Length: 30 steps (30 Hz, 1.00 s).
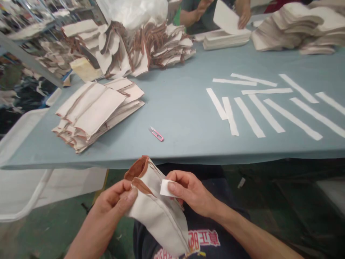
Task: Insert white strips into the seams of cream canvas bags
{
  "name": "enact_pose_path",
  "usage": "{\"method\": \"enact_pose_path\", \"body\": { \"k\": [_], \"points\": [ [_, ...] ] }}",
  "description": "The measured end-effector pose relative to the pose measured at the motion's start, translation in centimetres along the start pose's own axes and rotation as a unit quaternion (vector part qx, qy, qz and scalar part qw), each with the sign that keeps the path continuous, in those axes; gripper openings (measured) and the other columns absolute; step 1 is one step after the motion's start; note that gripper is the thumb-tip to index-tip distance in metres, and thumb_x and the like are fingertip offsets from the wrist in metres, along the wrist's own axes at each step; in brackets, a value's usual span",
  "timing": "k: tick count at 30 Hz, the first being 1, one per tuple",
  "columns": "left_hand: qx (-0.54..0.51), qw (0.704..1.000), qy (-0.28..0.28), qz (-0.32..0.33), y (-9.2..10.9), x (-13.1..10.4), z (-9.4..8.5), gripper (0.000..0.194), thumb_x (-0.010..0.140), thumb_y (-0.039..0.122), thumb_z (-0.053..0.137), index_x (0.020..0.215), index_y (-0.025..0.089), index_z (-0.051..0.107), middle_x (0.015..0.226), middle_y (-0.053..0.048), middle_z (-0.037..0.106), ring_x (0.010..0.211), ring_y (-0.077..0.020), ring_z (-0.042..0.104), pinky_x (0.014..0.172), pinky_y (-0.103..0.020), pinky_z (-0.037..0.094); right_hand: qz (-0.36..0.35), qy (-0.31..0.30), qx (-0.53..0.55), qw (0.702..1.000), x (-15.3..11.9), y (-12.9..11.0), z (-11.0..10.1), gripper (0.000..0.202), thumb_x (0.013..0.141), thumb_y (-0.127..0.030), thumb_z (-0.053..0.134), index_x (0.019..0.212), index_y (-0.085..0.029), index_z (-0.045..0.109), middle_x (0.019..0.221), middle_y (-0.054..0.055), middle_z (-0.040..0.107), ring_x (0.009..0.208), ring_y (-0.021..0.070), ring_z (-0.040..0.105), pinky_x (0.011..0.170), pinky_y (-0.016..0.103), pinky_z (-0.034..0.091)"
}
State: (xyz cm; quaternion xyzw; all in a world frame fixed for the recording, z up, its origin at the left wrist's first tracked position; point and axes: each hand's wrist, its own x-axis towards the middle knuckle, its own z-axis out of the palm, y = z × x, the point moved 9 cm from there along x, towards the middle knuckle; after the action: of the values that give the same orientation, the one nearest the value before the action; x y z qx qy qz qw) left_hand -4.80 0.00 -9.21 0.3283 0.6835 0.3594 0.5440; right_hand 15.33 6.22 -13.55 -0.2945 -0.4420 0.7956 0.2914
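Cream, brown-lined, tube-shaped fabric piece [159,219]: located just off the near edge of the blue-grey surface [183,133]; probably light, limp, not fragile; best gripped at the seamed rim; mouth points up-left towards the surface, long axis slanting down-right away from it; left hand [115,203]: fingers pinching the rim; right hand [192,194]: fingers pinching a flat white strip [165,188].

Both bare forearms reach in from below, angled toward each other. The left hand [118,199] pinches with thumb against curled index finger, its back outward; the right hand [185,190], set just beside it, pinches too, thumb pointing toward the left hand.
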Motion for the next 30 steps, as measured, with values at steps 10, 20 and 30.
{"method": "enact_pose_path", "body": {
  "k": [10,20,30],
  "points": [
    [0.106,0.984,-0.051,0.136,6.4,0.2,2.8,0.054,0.098,0.072,0.078,0.081,0.020,0.082,0.070,-0.002,0.068,0.058,-0.0136,0.051,0.051,-0.021,0.039,-0.026,0.036,0.005,0.999,-0.8,-6.2,2.3,0.067,0.090,-0.083,0.080,0.089,-0.019,0.062,0.072,-0.006,0.051,0.060,0.0071,0.038,0.054,0.021,0.034],
    [0.097,0.968,-0.017,0.229,9.4,-0.5,4.1,0.049,0.104,0.069,0.070,0.107,0.025,0.091,0.082,-0.004,0.076,0.079,-0.0230,0.068,0.071,-0.026,0.057,-0.081,0.064,-0.143,0.984,-1.8,-13.6,3.0,0.034,0.098,-0.048,0.079,0.085,-0.021,0.062,0.069,-0.007,0.051,0.059,0.0083,0.039,0.053,0.022,0.032],
    [0.019,0.985,-0.054,0.161,5.4,1.0,5.4,0.051,0.104,0.066,0.070,0.112,0.019,0.090,0.071,-0.001,0.067,0.060,-0.0167,0.052,0.054,-0.025,0.041,-0.099,0.130,-0.277,0.947,-2.0,-12.6,2.5,0.023,0.100,-0.042,0.069,0.089,-0.023,0.064,0.067,-0.007,0.056,0.059,0.0102,0.045,0.058,0.025,0.034]
  ]
}}
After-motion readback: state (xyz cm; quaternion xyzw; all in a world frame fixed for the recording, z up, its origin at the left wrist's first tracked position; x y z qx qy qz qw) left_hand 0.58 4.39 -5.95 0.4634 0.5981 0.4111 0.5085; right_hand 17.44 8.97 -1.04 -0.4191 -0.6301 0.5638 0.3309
